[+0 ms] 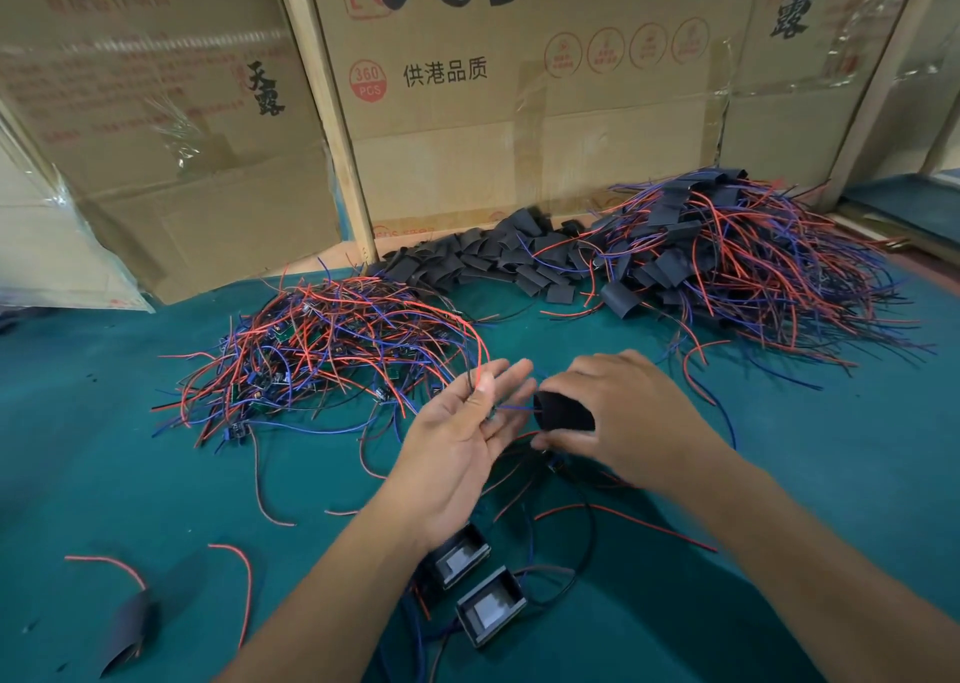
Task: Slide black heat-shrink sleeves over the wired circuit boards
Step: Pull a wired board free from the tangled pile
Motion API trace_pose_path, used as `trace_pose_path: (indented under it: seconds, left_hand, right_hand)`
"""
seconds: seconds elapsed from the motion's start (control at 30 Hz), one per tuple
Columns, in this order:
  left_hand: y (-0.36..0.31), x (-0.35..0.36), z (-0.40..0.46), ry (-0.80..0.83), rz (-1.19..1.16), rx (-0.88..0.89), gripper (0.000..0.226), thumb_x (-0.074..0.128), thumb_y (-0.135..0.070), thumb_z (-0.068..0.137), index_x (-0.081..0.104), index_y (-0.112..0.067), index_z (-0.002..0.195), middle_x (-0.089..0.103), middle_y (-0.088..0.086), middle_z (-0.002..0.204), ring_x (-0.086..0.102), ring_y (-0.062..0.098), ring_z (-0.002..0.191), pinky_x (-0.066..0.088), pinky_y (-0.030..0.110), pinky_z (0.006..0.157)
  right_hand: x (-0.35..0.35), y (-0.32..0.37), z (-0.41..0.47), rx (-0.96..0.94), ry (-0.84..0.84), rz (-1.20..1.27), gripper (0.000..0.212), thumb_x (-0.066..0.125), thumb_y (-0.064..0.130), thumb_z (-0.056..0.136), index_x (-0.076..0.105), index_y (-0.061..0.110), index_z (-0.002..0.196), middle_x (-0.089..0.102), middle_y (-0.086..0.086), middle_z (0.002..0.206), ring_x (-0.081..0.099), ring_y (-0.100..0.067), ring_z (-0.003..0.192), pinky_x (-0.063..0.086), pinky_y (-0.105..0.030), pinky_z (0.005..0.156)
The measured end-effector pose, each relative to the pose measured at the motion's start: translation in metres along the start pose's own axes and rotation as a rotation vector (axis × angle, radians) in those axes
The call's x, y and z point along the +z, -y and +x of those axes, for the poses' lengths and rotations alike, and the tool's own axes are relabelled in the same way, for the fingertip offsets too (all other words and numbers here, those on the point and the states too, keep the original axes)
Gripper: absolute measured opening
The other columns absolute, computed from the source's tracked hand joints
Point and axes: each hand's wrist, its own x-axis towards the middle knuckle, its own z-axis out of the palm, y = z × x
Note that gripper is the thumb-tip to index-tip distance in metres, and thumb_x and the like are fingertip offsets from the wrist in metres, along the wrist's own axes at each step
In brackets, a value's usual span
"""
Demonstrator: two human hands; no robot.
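Observation:
My left hand [462,433] is palm up above the green table, thumb pinching the wires of a small circuit board [492,413] against its straight fingers. My right hand [613,417] grips a black heat-shrink sleeve [563,411] just to the right of it, its open end facing the board. Blue wires run from the board into the sleeve's mouth. A pile of unsleeved wired boards [332,355] lies at left centre. Loose black sleeves [483,258] are heaped at the back. A pile of sleeved boards with red and blue wires [737,261] lies at the back right.
Two black rectangular housings [462,552] [491,612] lie under my left forearm among loose wires. A sleeved piece with red wires [130,625] lies at the near left. Cardboard boxes [519,84] wall off the table's back edge.

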Motion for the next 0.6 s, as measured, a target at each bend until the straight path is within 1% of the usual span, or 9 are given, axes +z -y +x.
trace_pose_path:
  seconds: [0.07, 0.1, 0.2, 0.27, 0.33, 0.4, 0.47, 0.53, 0.6]
  left_hand:
    - [0.002, 0.003, -0.002, -0.026, 0.069, 0.036, 0.037, 0.043, -0.026, 0.102, 0.050, -0.008, 0.134, 0.066, -0.004, 0.132, 0.054, 0.011, 0.130, 0.042, 0.029, 0.102]
    - [0.002, 0.004, -0.002, -0.036, 0.095, 0.052, 0.036, 0.040, -0.026, 0.104, 0.050, -0.010, 0.134, 0.065, -0.008, 0.132, 0.052, 0.010, 0.132, 0.040, 0.029, 0.102]
    - [0.003, 0.009, -0.004, -0.048, 0.128, 0.080, 0.038, 0.036, -0.029, 0.106, 0.048, -0.012, 0.138, 0.062, -0.009, 0.136, 0.051, 0.017, 0.133, 0.041, 0.037, 0.106]
    - [0.005, 0.013, -0.006, -0.046, 0.173, 0.082, 0.041, 0.035, -0.031, 0.106, 0.046, -0.014, 0.141, 0.060, -0.010, 0.138, 0.050, 0.018, 0.134, 0.044, 0.038, 0.097]
    - [0.008, 0.015, -0.007, -0.049, 0.228, 0.082, 0.042, 0.035, -0.034, 0.104, 0.047, -0.019, 0.141, 0.059, -0.015, 0.138, 0.048, 0.008, 0.134, 0.044, 0.030, 0.094]
    - [0.010, 0.017, -0.008, -0.048, 0.278, 0.083, 0.042, 0.036, -0.037, 0.103, 0.050, -0.023, 0.141, 0.057, -0.019, 0.139, 0.046, -0.002, 0.133, 0.041, 0.030, 0.103]
    - [0.010, 0.018, -0.009, -0.053, 0.319, 0.085, 0.043, 0.038, -0.039, 0.101, 0.053, -0.026, 0.138, 0.056, -0.019, 0.140, 0.045, -0.006, 0.132, 0.038, 0.030, 0.109]
    - [0.009, 0.019, -0.007, -0.075, 0.280, 0.064, 0.040, 0.035, -0.036, 0.104, 0.053, -0.024, 0.137, 0.060, -0.013, 0.138, 0.049, 0.000, 0.131, 0.041, 0.028, 0.106]
    - [0.005, 0.017, -0.004, -0.091, 0.173, -0.008, 0.040, 0.032, -0.025, 0.107, 0.053, -0.013, 0.138, 0.063, 0.000, 0.136, 0.054, 0.011, 0.129, 0.045, 0.029, 0.099]
  right_hand:
    - [0.000, 0.004, 0.000, 0.019, -0.046, 0.011, 0.055, 0.050, 0.072, 0.081, 0.062, 0.028, 0.111, 0.059, 0.006, 0.095, 0.058, -0.018, 0.093, 0.038, -0.034, 0.085]
    - [0.000, 0.006, 0.000, 0.014, -0.073, 0.012, 0.053, 0.054, 0.070, 0.080, 0.064, 0.025, 0.107, 0.060, 0.004, 0.091, 0.059, -0.020, 0.089, 0.039, -0.035, 0.082]
    - [0.000, 0.019, -0.001, -0.016, -0.161, -0.002, 0.046, 0.072, 0.061, 0.074, 0.068, 0.019, 0.092, 0.059, 0.001, 0.075, 0.060, -0.023, 0.070, 0.044, -0.035, 0.068]
    - [0.000, 0.029, -0.001, -0.006, -0.174, 0.000, 0.044, 0.073, 0.061, 0.072, 0.069, 0.021, 0.092, 0.057, 0.004, 0.070, 0.058, -0.021, 0.063, 0.040, -0.029, 0.059]
    - [0.001, 0.035, 0.000, 0.026, -0.170, 0.038, 0.045, 0.065, 0.064, 0.078, 0.067, 0.025, 0.099, 0.056, 0.006, 0.074, 0.059, -0.021, 0.066, 0.031, -0.027, 0.057]
    - [0.003, 0.036, -0.001, 0.038, -0.187, 0.074, 0.043, 0.063, 0.064, 0.080, 0.065, 0.025, 0.099, 0.054, 0.006, 0.074, 0.060, -0.021, 0.065, 0.028, -0.026, 0.054]
    - [0.003, 0.037, -0.001, 0.058, -0.172, 0.091, 0.045, 0.059, 0.065, 0.082, 0.064, 0.024, 0.100, 0.051, 0.006, 0.074, 0.060, -0.021, 0.067, 0.029, -0.027, 0.054]
    - [0.004, 0.035, 0.000, 0.074, -0.128, 0.127, 0.047, 0.054, 0.068, 0.083, 0.062, 0.026, 0.104, 0.043, 0.008, 0.076, 0.059, -0.022, 0.075, 0.029, -0.030, 0.057]
    - [0.004, 0.032, 0.000, 0.076, -0.110, 0.171, 0.047, 0.053, 0.069, 0.084, 0.060, 0.027, 0.104, 0.037, 0.009, 0.077, 0.057, -0.022, 0.079, 0.029, -0.031, 0.061]
